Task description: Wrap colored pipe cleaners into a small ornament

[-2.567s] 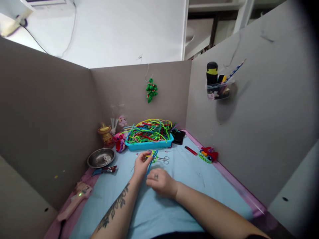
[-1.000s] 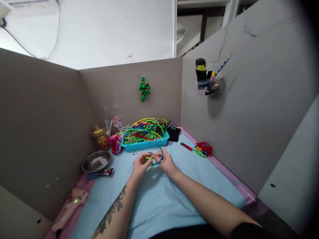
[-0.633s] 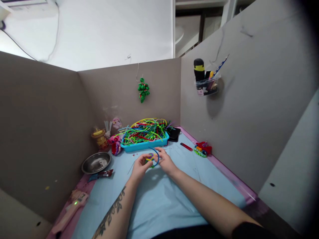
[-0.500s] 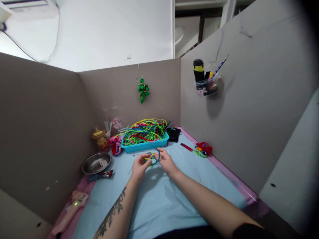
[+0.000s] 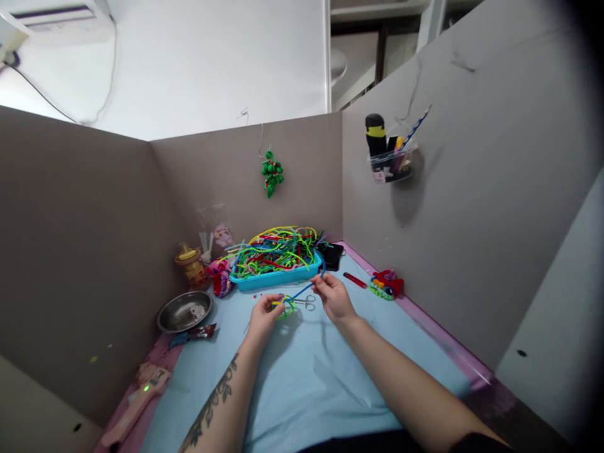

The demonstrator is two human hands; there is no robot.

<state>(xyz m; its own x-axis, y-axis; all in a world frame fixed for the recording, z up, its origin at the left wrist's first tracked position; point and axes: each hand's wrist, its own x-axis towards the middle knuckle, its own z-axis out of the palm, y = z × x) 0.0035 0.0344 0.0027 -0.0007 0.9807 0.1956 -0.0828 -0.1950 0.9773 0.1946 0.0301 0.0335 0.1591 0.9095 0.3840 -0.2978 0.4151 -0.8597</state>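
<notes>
My left hand point(image 5: 265, 313) pinches a small looped piece of green, yellow and purple pipe cleaners point(image 5: 285, 308) just above the blue cloth. A blue pipe cleaner point(image 5: 302, 291) runs from that piece to my right hand point(image 5: 334, 297), whose fingers are closed on it; its free end curls up past them. Between the hands, a pair of scissors point(image 5: 309, 302) lies on the cloth with its handle loops toward my right hand. The part of the looped piece under my left fingers is hidden.
Behind the hands stands a blue tray point(image 5: 278, 279) heaped with coloured pipe cleaners. On the left are a metal bowl point(image 5: 172, 321) and a pink glue gun point(image 5: 132, 402). A red cutter point(image 5: 355, 280) and a red-and-green figure point(image 5: 387, 284) lie right. Grey panels point(image 5: 302, 170) enclose the table.
My right hand has moved right, away from my left, drawing the blue pipe cleaner from a curve into a nearly straight line. The scissors now show between the hands.
</notes>
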